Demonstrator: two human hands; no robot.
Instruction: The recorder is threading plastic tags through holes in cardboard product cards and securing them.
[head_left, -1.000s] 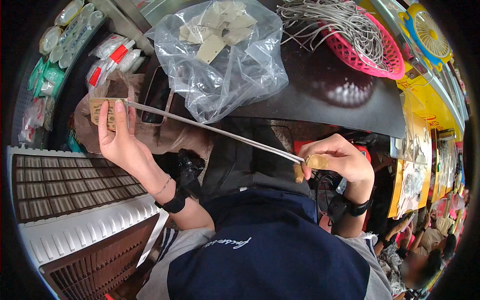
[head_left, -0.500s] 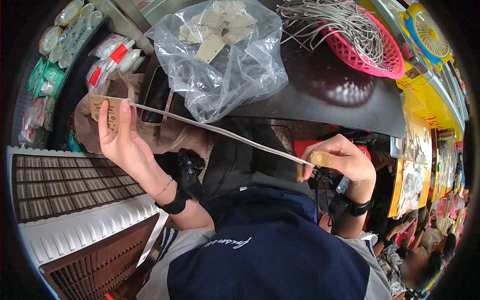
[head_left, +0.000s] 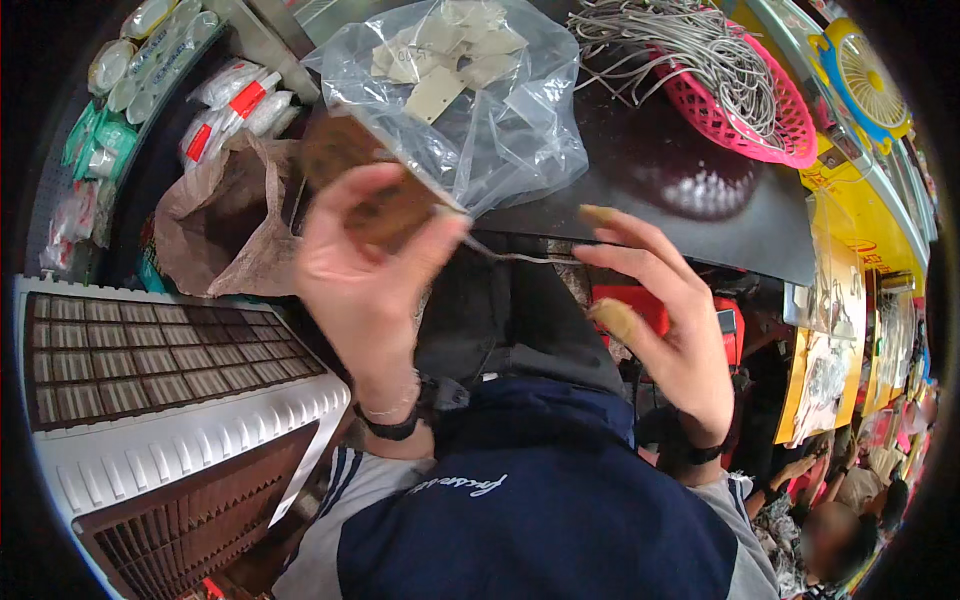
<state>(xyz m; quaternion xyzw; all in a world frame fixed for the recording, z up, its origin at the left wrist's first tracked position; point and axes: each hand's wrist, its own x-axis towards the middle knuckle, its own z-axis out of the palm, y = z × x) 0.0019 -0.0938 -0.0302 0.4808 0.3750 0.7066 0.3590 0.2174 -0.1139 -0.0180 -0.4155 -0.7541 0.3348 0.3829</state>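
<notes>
My left hand [head_left: 350, 280] pinches a thin brown card [head_left: 345, 165] with a pale edge, blurred by motion, between thumb and fingers. A thin grey cord [head_left: 510, 257] comes from the card's corner at my left thumb and runs slack across my lap. Its other end reaches the fingertips of my right hand [head_left: 665, 325]. That hand has thumb and fingers spread apart, with yellowish finger covers [head_left: 620, 322] on the thumb and one fingertip. Whether the cord touches the right fingers, I cannot tell.
A clear plastic bag [head_left: 530, 150] with pale cards [head_left: 437, 93] lies on the dark table [head_left: 740, 235]. Behind it, a pink basket [head_left: 800, 135] holds grey cords [head_left: 720, 70]. At left are a brown bag [head_left: 205, 215] and a white-and-brown slatted appliance [head_left: 190, 430]. A yellow-blue fan [head_left: 862, 70] stands right.
My left hand has swung right and inward with the card, which has turned. The cord, stretched straight between both hands before, now hangs slack. My right hand has moved up and its fingers have spread.
</notes>
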